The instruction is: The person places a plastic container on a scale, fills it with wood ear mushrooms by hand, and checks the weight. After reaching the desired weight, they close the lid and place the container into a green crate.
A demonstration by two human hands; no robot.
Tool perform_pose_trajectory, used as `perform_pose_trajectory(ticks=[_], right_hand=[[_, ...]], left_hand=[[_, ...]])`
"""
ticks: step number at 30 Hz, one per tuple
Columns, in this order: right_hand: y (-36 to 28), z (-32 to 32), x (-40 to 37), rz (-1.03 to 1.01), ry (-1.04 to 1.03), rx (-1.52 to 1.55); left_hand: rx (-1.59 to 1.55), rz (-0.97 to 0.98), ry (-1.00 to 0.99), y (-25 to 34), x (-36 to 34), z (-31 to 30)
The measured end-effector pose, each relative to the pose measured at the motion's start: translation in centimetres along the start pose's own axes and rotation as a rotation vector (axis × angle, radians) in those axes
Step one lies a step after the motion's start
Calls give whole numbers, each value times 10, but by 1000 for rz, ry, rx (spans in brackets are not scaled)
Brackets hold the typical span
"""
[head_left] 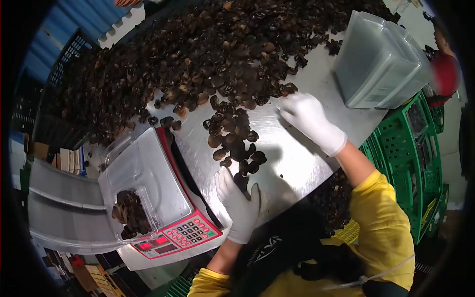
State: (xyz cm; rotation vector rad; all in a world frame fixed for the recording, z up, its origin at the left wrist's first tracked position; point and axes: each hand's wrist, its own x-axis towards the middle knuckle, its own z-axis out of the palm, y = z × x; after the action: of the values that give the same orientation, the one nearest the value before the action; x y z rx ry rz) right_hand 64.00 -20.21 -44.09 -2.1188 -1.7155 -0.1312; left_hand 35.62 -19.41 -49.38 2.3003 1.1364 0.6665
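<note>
Dried mushrooms (235, 141) — loose cluster on steel table (297, 166) between my left hand (240, 203), cupped open, and my right hand (309, 116), spread flat, neither gripping — a hasty sweep risks scattering pieces over the edge.

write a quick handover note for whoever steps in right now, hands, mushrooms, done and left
Left hand: open, palm down on the steel table, fingers at the near end of a small trail of dark mushrooms.
Right hand: open, flat on the table at the edge of the big pile.
Done: clear tray on the scale holds a small heap.
Left: most of the tray is unfilled; the bulk lies on the table.
</note>
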Motion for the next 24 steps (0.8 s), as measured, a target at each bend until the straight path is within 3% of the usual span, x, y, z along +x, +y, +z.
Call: perform_pose_trajectory(ticks=[4,8,10,12,14,15,16,19,24], right_hand=[[1,47,47,84,-42,-196],[3,66,50,54,-76,-192],[-6,55,36,100,29,1],[-18,38,19,160,-1,149],[-36,21,6,255,-159,356],[-34,22,0,127,-254,310],[-40,19,0,187,-376,445],[-50,35,21,180,-115,487],[-79,78,76,-46,-20,217]], left_hand=[[-3,8,24,-2,1,2],[17,16,19,-5,-1,3],[-20,-1,33,-5,-1,3],[-26,-10,28,-3,0,1],[-30,-22,23,-3,0,1],[-47,-25,13,-3,1,1],[-62,-27,4,-4,1,1],[-38,0,25,-3,2,0],[-49,-40,11,-4,1,0]])
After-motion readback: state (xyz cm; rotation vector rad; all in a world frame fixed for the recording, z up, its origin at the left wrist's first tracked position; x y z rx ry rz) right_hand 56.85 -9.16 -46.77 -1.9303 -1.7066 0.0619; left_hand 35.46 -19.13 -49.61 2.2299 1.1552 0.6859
